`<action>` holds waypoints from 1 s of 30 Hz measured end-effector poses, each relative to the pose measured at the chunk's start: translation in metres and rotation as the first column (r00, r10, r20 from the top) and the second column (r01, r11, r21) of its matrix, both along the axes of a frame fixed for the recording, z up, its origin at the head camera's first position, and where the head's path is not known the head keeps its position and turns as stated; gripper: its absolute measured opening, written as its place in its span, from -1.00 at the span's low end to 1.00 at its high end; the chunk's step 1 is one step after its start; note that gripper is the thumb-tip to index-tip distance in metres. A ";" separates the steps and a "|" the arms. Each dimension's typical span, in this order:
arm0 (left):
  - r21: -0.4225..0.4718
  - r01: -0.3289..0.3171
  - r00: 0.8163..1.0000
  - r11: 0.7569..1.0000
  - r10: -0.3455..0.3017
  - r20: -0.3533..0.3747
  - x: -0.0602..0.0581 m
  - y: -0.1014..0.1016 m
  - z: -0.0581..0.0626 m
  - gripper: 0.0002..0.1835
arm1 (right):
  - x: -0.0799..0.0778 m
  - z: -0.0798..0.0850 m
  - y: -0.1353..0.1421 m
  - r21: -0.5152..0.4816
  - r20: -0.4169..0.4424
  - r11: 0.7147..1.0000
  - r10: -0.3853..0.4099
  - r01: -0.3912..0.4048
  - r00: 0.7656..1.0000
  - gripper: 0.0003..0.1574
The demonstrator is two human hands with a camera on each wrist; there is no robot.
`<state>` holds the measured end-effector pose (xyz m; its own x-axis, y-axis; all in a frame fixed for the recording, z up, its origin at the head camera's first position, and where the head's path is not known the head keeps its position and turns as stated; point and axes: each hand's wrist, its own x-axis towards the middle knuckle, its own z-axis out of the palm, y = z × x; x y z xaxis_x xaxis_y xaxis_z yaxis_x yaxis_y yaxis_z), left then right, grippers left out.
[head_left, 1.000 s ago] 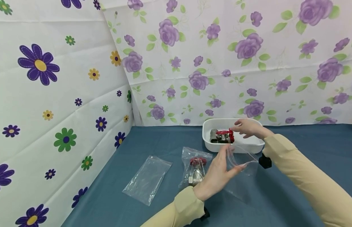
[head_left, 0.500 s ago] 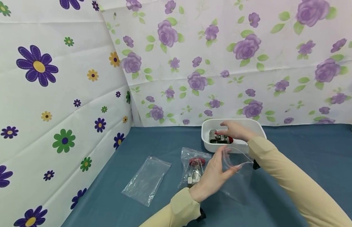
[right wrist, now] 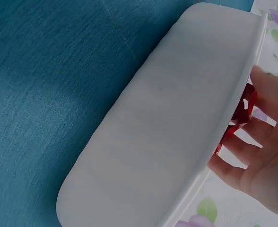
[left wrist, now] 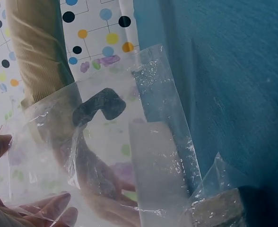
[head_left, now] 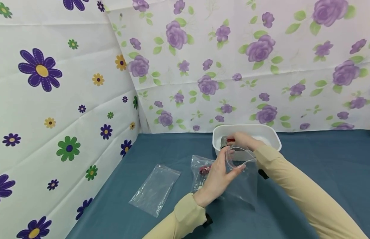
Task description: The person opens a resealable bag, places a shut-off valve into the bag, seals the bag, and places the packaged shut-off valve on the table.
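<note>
At one o'clock from the left hand [head_left: 215,181], spread at a clear bag [head_left: 243,186], grips a red handle [right wrist: 241,113] in the white tub [right wrist: 162,109] with curled right hand [head_left: 244,140].

Valve [right wrist: 241,113] in tray [head_left: 266,136], bagged valve [head_left: 205,170] before it, bag [head_left: 155,191] farther left

A daisy-printed cloth [head_left: 59,113] fills the head view's left; a purple-rose cloth [head_left: 232,66] spans its upper centre and right. The blue-topped desk [head_left: 331,159] stretches across the lower part.
</note>
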<state>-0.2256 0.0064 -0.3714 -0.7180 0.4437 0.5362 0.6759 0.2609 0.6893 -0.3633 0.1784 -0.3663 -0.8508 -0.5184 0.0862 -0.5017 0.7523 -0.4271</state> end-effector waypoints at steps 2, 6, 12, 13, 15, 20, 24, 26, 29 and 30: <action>0.010 0.007 1.000 1.000 -0.007 0.009 0.000 -0.001 0.000 -0.33 | 0.001 0.001 -0.001 -0.013 -0.023 1.000 0.026 -0.026 0.999 -0.85; 0.015 0.010 1.000 1.000 -0.010 0.003 -0.001 -0.001 0.000 -0.34 | 0.002 0.001 -0.002 -0.018 -0.050 0.999 0.041 -0.042 0.998 -0.81; 0.021 0.010 1.000 1.000 -0.009 -0.022 -0.002 -0.003 0.002 -0.34 | -0.003 0.003 0.000 0.006 -0.026 1.000 0.006 -0.006 1.000 -0.80; 0.022 0.008 1.000 1.000 -0.008 -0.020 -0.002 -0.003 0.002 -0.33 | -0.003 0.003 0.000 0.004 -0.017 1.000 0.005 -0.005 1.000 -0.76; 0.023 0.003 1.000 1.000 -0.003 -0.012 -0.002 -0.003 0.003 -0.33 | -0.002 0.005 -0.001 -0.004 0.003 1.000 0.001 -0.001 1.000 -0.71; 0.027 0.002 1.000 1.000 -0.002 0.003 -0.001 -0.003 0.003 -0.33 | 0.003 0.010 0.000 -0.006 -0.010 1.000 0.019 -0.019 1.000 -0.69; 0.030 0.006 1.000 1.000 -0.006 0.005 -0.002 -0.003 0.002 -0.35 | 0.006 0.012 0.003 -0.005 -0.045 0.999 0.045 -0.045 0.998 -0.75; 0.028 0.005 1.000 1.000 -0.005 0.000 -0.001 -0.003 0.003 -0.36 | 0.007 0.012 0.005 -0.009 -0.063 0.998 0.063 -0.063 0.996 -0.77; 0.021 0.002 1.000 1.000 -0.002 -0.015 -0.001 -0.003 0.002 -0.37 | 0.008 0.012 0.009 -0.024 -0.088 0.997 0.069 -0.071 0.994 -0.78; 0.020 0.000 1.000 1.000 0.000 -0.021 -0.001 -0.003 0.002 -0.37 | 0.008 0.012 0.010 -0.036 -0.098 0.996 0.074 -0.078 0.992 -0.79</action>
<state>-0.2270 0.0038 -0.3693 -0.7064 0.4325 0.5602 0.6904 0.2469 0.6799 -0.3553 0.1888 -0.3543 -0.7959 -0.5756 0.1875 -0.5968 0.6940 -0.4027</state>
